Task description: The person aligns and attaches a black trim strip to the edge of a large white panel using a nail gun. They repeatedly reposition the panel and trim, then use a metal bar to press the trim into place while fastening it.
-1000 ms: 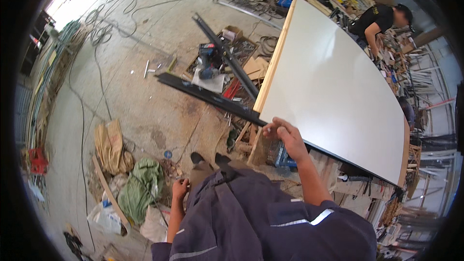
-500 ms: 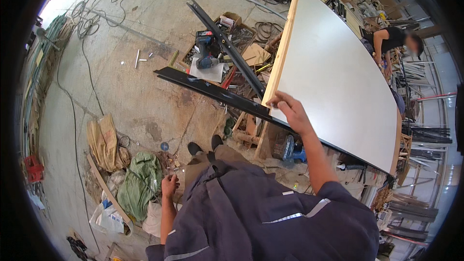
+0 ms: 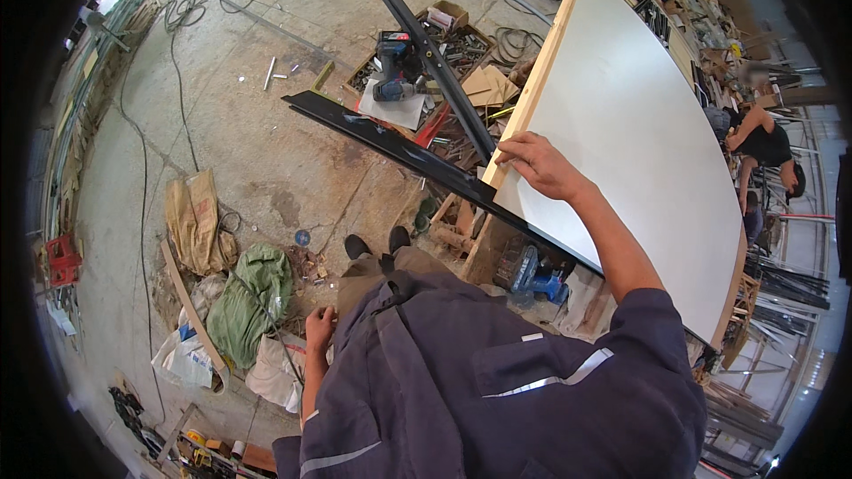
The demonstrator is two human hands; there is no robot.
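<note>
My right hand (image 3: 540, 164) is at the near left corner of a large white panel (image 3: 621, 142). Its fingers are bent together over the pale wooden strip (image 3: 543, 62) along the panel's left edge; whatever is between them, if anything, is hidden. Just below that hand, a long black metal profile (image 3: 390, 146) runs along the panel's near side and juts out left. A second black bar (image 3: 430, 58) slants away from the corner. My left hand (image 3: 319, 326) hangs low at my side, fingers curled, with no held thing visible.
A cordless drill (image 3: 390, 66) rests by a box of hardware (image 3: 466, 40). Under the panel sits a blue power tool (image 3: 537, 279). Sacks, including a green one (image 3: 257, 302), lie at left. A co-worker (image 3: 768, 142) bends beyond the panel. Cables (image 3: 182, 0) cross the floor.
My right hand has turned and settled lower over the wooden strip, fingers now bent down. My view has shifted slightly. The co-worker has moved nearer along the panel's far side.
</note>
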